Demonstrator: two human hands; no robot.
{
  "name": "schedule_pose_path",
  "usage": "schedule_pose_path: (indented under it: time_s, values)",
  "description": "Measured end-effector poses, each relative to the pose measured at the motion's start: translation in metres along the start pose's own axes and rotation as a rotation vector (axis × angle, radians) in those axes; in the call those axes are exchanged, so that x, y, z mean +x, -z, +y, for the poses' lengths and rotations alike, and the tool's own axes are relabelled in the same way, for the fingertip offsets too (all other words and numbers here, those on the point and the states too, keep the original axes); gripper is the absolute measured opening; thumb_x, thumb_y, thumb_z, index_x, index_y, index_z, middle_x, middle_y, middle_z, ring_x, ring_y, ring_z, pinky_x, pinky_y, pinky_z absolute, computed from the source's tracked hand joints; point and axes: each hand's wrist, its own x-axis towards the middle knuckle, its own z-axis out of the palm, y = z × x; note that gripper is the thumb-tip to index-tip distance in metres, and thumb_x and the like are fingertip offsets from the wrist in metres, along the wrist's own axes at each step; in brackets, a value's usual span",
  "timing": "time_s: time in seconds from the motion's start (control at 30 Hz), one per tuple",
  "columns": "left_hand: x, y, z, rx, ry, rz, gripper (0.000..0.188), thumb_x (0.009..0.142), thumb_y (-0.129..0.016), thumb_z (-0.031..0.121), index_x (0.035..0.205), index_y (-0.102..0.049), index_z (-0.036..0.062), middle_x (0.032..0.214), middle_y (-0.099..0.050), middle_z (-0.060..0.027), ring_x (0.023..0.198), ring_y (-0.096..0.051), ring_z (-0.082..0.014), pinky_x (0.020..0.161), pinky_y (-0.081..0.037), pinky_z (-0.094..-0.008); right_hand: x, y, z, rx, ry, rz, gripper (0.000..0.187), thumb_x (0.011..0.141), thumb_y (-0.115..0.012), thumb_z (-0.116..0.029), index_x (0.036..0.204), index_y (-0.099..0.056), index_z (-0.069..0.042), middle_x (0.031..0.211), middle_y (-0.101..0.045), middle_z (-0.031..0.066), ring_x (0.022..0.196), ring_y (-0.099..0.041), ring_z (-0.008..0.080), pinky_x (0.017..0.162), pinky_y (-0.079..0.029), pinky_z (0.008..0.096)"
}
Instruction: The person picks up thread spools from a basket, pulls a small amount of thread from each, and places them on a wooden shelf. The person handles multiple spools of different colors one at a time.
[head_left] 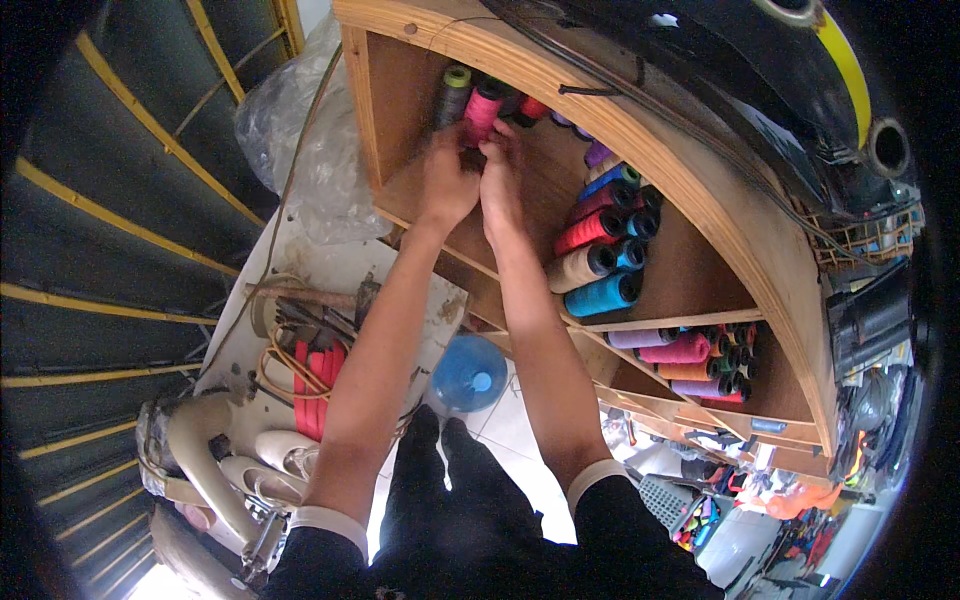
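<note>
Both my arms reach forward into a wooden shelf compartment (395,115). Around the lower end of a bright pink thread spool (483,108), my left hand (450,178) is closed from the left side. My right hand (501,180) closes on the same spool from the right, its fingers slightly blurred. Just left of it stands a dark grey thread spool (453,98) with a lime-green top. A red spool (531,108) sits to the right, partly in shadow. The spool's base and some fingertips are hidden by my hands.
Several coloured thread spools (592,232) lie stacked in the compartment's right part, more in the section below. At left, a white table (330,262) bears red straps (318,385), cream shoes (268,480) and cords. A blue water jug (468,372) stands on the floor.
</note>
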Motion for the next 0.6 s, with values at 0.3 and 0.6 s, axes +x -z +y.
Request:
schedule_pose_path:
  time_s: [0.3,0.6]
  values:
    - [-0.028,0.017,0.042,-0.195,0.181,0.133,0.021,0.083,-0.054,0.004,0.103,-0.058,-0.0020,0.099,-0.063,-0.0141,0.094,-0.060,-0.0226,0.088,-0.045,-0.0332,-0.039,0.012,-0.020,-0.020,0.032,0.019,0.055,0.094,-0.047,-0.028,0.139,-0.034,0.000,0.143,-0.037,0.0175,0.134,-0.032,0.0282,0.112,-0.022,0.0355]
    - [-0.228,0.033,0.088,-0.285,0.463,-0.140,0.011,0.083,-0.063,0.007,0.091,-0.059,-0.0005,0.081,-0.064,-0.0083,0.075,-0.059,-0.0142,0.068,-0.048,-0.0282,-0.263,0.095,-0.008,-0.191,0.013,-0.102,0.054,0.093,-0.054,-0.030,0.137,-0.039,-0.003,0.138,-0.040,0.0152,0.129,-0.038,0.0269,0.106,-0.031,0.0400]
